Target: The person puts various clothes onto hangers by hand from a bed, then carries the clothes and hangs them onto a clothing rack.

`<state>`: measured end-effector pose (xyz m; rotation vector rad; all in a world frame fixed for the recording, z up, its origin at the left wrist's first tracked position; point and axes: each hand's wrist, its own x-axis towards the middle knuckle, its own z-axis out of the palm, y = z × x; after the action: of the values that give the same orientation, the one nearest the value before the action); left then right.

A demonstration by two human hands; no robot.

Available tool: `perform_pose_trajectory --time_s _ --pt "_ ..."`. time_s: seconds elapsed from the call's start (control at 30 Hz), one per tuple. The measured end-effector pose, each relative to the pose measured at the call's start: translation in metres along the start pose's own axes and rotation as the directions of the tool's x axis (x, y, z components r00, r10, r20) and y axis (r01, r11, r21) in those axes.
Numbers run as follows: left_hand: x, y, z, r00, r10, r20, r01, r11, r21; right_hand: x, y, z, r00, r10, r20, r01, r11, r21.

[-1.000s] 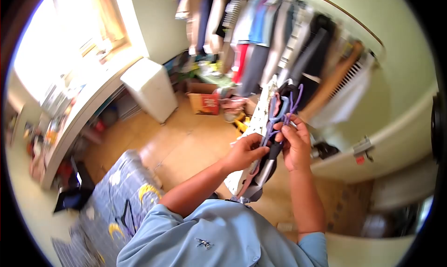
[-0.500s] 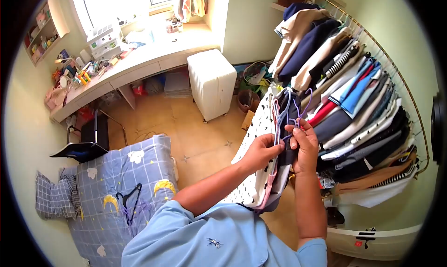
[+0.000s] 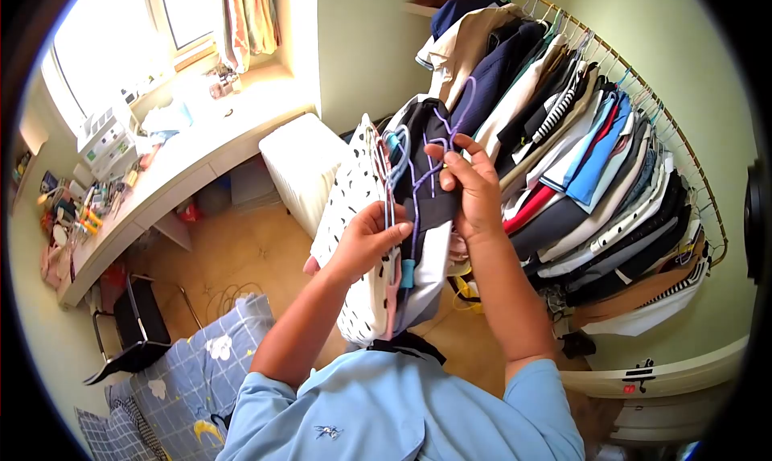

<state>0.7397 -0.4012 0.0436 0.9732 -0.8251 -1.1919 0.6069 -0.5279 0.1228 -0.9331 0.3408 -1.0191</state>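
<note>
My left hand (image 3: 368,242) is closed round several clothes hangers (image 3: 392,171), blue and pale ones among them. A white garment with black spots (image 3: 347,195) hangs on its left side. Pinched near its neck by my right hand (image 3: 470,189) is a purple hanger (image 3: 455,131), its hook pointing up and a dark garment (image 3: 434,205) on it. A light blue clip-like piece (image 3: 408,273) shows low on the purple hanger. My left fingers partly hide the other hangers, and the garments below overlap in front of my shirt.
A curved rail (image 3: 635,75) full of hanging clothes (image 3: 595,179) runs along the right. Left of the held garments stands a white suitcase (image 3: 297,163). A cluttered desk (image 3: 173,183), a black chair (image 3: 141,324) and a bed with a blue checked cover (image 3: 189,364) are at left.
My view has turned right toward the rail. My hands have moved apart; the purple hanger with the dark garment now stands separated from the bunch in my left hand.
</note>
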Motion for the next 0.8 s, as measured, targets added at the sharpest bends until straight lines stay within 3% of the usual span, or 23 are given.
perform_pose_trajectory --time_s 0.1,0.17,0.3,0.37,0.57,0.63,0.7,0.8 --pt "0.037 -0.001 0.002 0.998 -0.014 0.054 0.014 1.0 -0.001 0.046 0.02 -0.003 0.998 -0.055 -0.009 0.055 0.998 -0.034" --pt "0.069 -0.006 -0.003 0.999 -0.042 -0.019 0.043 0.997 0.068 0.078 0.029 -0.009 0.998 -0.066 0.013 0.066 0.998 -0.006" --pt "0.135 0.006 -0.013 0.984 0.121 -0.129 -0.122 0.992 -0.005 0.148 0.027 -0.033 0.994 -0.104 0.035 0.108 0.984 -0.141" --pt "0.169 0.028 -0.019 0.982 0.114 -0.152 -0.12 0.992 -0.03 0.188 0.027 -0.052 0.996 -0.083 0.033 0.088 0.98 -0.178" --pt "0.262 0.065 -0.025 0.996 0.092 -0.006 -0.092 0.994 -0.055 0.239 0.01 -0.081 0.999 -0.026 -0.023 0.024 0.998 -0.064" --pt "0.292 0.054 -0.018 0.997 0.075 0.001 -0.075 0.997 0.019 0.252 0.012 -0.077 0.997 -0.081 -0.01 0.079 0.991 -0.106" --pt "0.316 0.041 -0.018 0.992 0.09 0.087 -0.081 0.992 -0.098 0.269 0.015 -0.08 0.996 -0.074 0.042 0.079 0.989 -0.127" --pt "0.351 0.036 -0.028 0.985 0.111 0.13 -0.095 0.988 -0.122 0.306 0.021 -0.081 0.994 -0.076 0.076 0.087 0.983 -0.163"
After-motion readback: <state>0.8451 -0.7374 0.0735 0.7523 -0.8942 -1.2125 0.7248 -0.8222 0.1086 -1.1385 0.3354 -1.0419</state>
